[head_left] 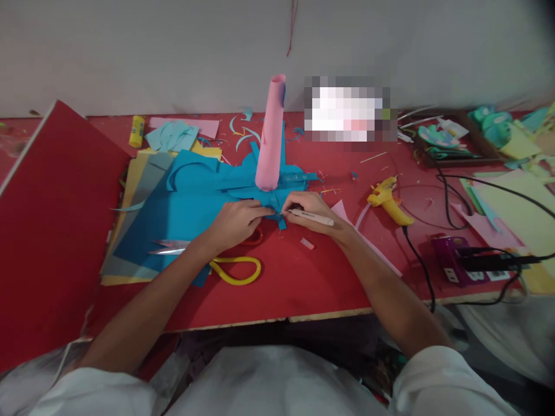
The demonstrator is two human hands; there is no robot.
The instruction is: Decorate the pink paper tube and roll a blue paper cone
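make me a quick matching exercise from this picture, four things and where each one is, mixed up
Things:
1. white pen
2. pink paper tube
3. yellow glue gun
4. scissors

Places:
A. on the red tabletop, to the right of the right hand
B. partly hidden by the left arm
C. in the right hand
D. just beyond the two hands, among the blue paper

Pairs: 1-C, 2-D, 3-A, 4-B
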